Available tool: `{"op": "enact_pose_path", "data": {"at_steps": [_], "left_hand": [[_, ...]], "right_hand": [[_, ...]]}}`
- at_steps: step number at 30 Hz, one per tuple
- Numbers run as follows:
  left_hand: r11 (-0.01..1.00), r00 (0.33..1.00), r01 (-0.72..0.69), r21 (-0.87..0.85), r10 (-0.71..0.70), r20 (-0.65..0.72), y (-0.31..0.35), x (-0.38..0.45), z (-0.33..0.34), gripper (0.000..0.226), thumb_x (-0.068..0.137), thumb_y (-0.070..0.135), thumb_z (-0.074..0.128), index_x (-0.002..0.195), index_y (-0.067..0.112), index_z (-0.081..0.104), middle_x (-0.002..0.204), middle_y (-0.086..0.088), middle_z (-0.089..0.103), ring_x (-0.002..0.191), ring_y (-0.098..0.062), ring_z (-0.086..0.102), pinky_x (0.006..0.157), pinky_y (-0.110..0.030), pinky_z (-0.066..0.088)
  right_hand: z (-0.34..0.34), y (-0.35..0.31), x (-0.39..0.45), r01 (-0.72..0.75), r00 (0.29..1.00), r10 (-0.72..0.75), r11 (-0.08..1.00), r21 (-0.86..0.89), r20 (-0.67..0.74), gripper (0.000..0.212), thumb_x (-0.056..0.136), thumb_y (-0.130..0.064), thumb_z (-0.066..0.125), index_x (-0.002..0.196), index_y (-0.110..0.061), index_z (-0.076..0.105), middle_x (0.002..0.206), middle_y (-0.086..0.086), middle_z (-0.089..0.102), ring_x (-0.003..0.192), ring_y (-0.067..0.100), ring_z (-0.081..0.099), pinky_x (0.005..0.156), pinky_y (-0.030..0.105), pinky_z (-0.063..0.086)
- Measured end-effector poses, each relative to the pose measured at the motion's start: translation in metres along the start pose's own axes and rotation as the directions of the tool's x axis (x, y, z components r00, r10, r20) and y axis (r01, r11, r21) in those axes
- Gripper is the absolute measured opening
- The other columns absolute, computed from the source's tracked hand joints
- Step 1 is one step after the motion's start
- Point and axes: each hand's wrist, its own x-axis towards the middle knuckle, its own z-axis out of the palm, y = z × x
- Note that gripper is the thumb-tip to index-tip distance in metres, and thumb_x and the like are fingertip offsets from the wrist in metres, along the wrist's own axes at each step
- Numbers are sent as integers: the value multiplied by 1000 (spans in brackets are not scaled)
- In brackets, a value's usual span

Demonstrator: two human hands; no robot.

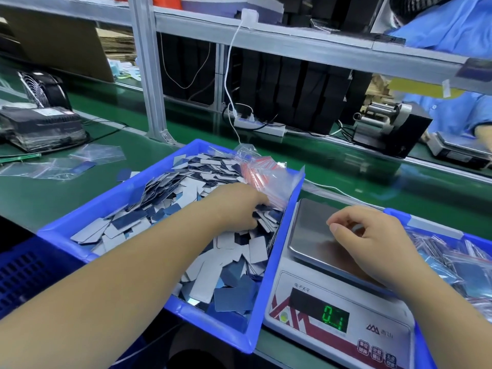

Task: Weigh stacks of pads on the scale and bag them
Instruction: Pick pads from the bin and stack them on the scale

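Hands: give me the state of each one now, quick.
Left hand: reaching into the loose pads in the blue bin; fingers buried, grip cannot be told.
Right hand: over the scale pan, fingers loosely curled, holding nothing.

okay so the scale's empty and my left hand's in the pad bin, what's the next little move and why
Probably gather a stack of pads with the left hand and set it on the scale: its pan is bare, the display reads 0.1, and the right hand holds nothing.
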Motion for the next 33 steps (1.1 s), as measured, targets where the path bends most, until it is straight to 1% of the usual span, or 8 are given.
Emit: {"op": "enact_pose_path", "data": {"at_steps": [6, 12, 18, 22, 26, 28, 31, 33], "left_hand": [[989, 991, -109, -104, 100, -87, -7, 2, 0, 30, 94, 23, 62, 123, 29, 70, 133, 5, 47, 123, -19, 40, 103, -33, 38], [954, 986, -100, -284, 57, -154, -16, -3, -14, 13, 92, 20, 65, 98, 26, 75, 84, 16, 60, 86, -9, 58, 74, -23, 48], [842, 968, -142, -520, 7, -253, -16, -7, -15, 16, 86, 25, 77, 99, 34, 75, 87, 15, 71, 82, -3, 62, 73, -15, 49], [760, 970, -105, -641, -64, -235, -19, -7, -19, 30, 84, 29, 79, 100, 47, 61, 94, -8, 71, 86, -20, 64, 84, -40, 54], [729, 986, -102, -677, -17, -166, -12, -6, -26, 33, 81, 34, 82, 94, 56, 60, 79, 12, 70, 70, 5, 58, 71, -16, 47], [693, 986, -135, -708, 24, -164, 0, -4, -31, 31, 82, 29, 82, 96, 50, 63, 79, 14, 72, 73, 3, 61, 66, -7, 46], [624, 983, -179, -760, 90, -158, 27, 5, -35, 27, 83, 23, 80, 102, 35, 65, 85, 4, 77, 76, -12, 69, 68, -24, 55], [564, 981, -192, -803, 130, -143, 52, 13, -34, 27, 84, 19, 81, 104, 27, 64, 79, -2, 75, 66, -8, 63, 62, -22, 51]], "right_hand": [[0, 1, 0, -10, 1000, 11, 999, 33, -12, 22, 85, -20, 65, 72, -38, 66, 85, -28, 64, 80, -1, 59, 67, 20, 44], [-2, 1, 1, -8, 1000, 10, 999, 52, -24, 23, 86, -20, 65, 72, -38, 66, 83, -30, 64, 79, -3, 58, 65, 19, 41], [-3, 2, 2, -3, 999, 5, 999, 50, -33, 24, 86, -19, 65, 71, -38, 65, 82, -32, 63, 80, -5, 58, 63, 9, 39], [-4, 3, 3, -25, 999, 27, 998, 50, -31, 24, 87, -20, 65, 71, -38, 65, 83, -33, 63, 81, -6, 58, 65, 13, 39], [-5, 7, 7, -100, 992, 104, 994, 54, -74, 24, 87, -20, 64, 69, -35, 67, 76, -32, 64, 77, -8, 57, 61, 11, 38], [-8, 11, 10, -147, 979, 154, 987, 56, -134, 23, 86, -19, 64, 67, -31, 67, 70, -29, 63, 74, -7, 56, 61, 18, 40], [-14, 21, 14, -220, 940, 235, 972, 88, -249, 21, 86, -21, 62, 67, -29, 67, 67, -27, 64, 71, 0, 58, 62, 23, 40], [-18, 28, 16, -268, 901, 309, 949, 169, -305, 18, 86, -24, 61, 69, -29, 67, 67, -23, 64, 70, 6, 58, 62, 27, 41]]}}
